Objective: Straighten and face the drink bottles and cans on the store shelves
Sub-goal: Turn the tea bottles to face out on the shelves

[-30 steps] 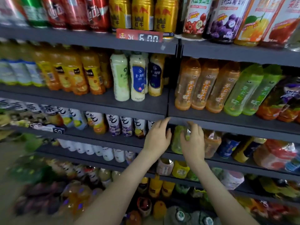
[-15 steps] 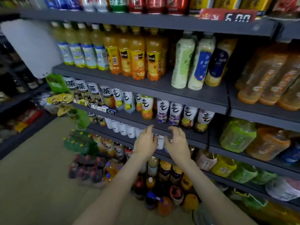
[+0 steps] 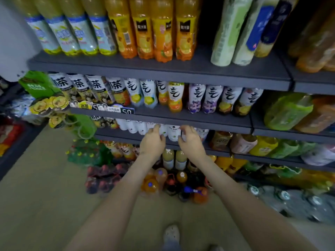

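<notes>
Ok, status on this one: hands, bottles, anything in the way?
Left hand and right hand both at the white bottles, grip unclear. Bottles upright in their row. Shelf lip above hides their tops.

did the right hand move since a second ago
Yes. The right hand moved left past the shelf divider, from the green bottle to the white bottles.

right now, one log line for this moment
stage: facing white bottles | left hand: at them | right hand: at them | grip: unclear
</notes>
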Available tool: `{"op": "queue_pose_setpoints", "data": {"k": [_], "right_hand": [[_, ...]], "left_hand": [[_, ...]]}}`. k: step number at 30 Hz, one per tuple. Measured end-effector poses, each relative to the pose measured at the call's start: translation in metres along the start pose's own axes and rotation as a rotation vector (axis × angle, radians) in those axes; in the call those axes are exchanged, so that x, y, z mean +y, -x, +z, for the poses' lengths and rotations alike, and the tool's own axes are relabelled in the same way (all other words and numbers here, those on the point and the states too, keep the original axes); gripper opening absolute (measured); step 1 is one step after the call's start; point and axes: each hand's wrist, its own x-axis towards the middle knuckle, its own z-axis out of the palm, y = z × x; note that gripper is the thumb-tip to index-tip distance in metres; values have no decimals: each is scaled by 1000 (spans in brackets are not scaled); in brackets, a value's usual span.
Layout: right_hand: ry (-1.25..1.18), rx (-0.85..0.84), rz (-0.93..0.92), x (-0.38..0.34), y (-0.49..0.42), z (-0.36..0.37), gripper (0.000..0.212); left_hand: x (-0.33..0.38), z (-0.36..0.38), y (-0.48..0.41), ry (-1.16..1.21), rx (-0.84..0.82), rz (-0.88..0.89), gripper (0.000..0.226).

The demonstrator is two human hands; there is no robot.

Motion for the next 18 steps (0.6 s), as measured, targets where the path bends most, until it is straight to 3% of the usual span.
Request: {"op": "queue_pose_setpoints", "data": {"k": [8,13,18], "right_hand": [[46,155,180,69,31,-76,30],[31,285,292,132,67,-158,23],[27,389,336,213,122,-256,30]], "left_hand": [[97,61,4,-46,-232,259,47],[197,109,29,-68,-276,399,42],[305,178,71,-50,-349,526,45]]}}
